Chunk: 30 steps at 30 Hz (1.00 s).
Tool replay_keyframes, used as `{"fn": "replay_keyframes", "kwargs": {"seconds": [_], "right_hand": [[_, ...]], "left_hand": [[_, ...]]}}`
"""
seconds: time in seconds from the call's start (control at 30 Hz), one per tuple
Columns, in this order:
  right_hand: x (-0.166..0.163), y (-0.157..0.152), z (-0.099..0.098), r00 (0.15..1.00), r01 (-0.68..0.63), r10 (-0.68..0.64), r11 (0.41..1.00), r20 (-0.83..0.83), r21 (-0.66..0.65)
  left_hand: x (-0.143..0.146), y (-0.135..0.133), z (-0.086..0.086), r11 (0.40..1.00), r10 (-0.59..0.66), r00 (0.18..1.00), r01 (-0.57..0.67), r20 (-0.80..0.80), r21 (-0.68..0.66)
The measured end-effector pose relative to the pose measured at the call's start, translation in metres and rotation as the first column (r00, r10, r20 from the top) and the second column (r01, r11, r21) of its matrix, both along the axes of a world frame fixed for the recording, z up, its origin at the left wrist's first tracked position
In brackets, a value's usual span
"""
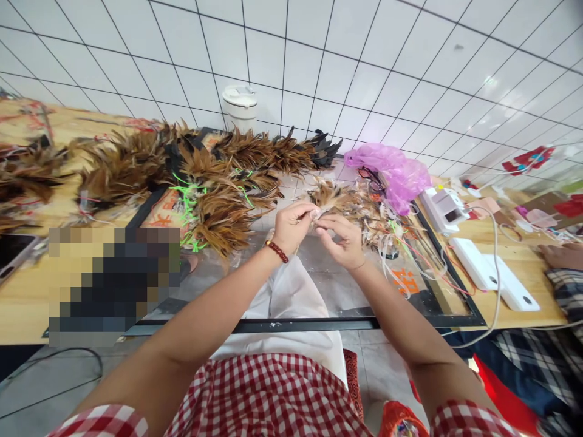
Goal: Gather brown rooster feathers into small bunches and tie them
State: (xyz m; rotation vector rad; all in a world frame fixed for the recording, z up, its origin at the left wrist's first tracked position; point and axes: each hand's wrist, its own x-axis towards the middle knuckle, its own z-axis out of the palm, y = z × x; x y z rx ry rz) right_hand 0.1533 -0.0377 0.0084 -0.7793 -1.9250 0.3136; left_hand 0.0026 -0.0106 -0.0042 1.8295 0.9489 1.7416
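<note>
- White tiled wall [282, 48] with dark joints rises behind a black-framed glass top [346, 273], set on a wooden table [22, 315].
- The left hand [294, 229], a beaded bracelet [277, 250] at its wrist, pinches a small pale piece [315, 213] between thumb and forefinger, above the middle of the glass.
- The right hand [344, 238] is just beside it, fingers curled and thumb set a little apart; whether its fingertips grip anything, I cannot tell.
- Just beyond the fingertips and to the right lie loose mottled feathers [368, 212]; a pink plastic bag [392, 173] lies past them, dark-framed glasses [371, 179] by its edge.
- Left of the hands, brown feather bundles [223, 230] lie heaped, some with bright green ties [184, 197].
- A white lidded cup [240, 106] stands by the wall.
- Farther right are white rectangular devices [494, 273] and, at the edge, another person's plaid sleeve [569, 291].
</note>
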Motion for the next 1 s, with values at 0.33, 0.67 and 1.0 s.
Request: {"fn": "replay_keyframes", "kwargs": {"seconds": [0.33, 0.67, 1.0], "right_hand": [[-0.005, 0.006, -0.003, 0.891, -0.193, -0.037, 0.872, -0.453, -0.45], [0.0, 0.012, -0.004, 0.898, -0.089, -0.14, 0.87, -0.416, -0.485], [0.003, 0.018, -0.007, 0.913, 0.032, -0.216, 0.884, -0.347, -0.467]], "left_hand": [[-0.002, -0.01, 0.004, 0.99, 0.06, 0.984, -0.037, -0.166, 0.138], [-0.001, -0.007, 0.005, 0.99, 0.026, 0.988, -0.005, -0.155, 0.138], [0.004, 0.001, 0.002, 0.868, 0.052, 0.968, 0.077, 0.244, -0.491]]}}
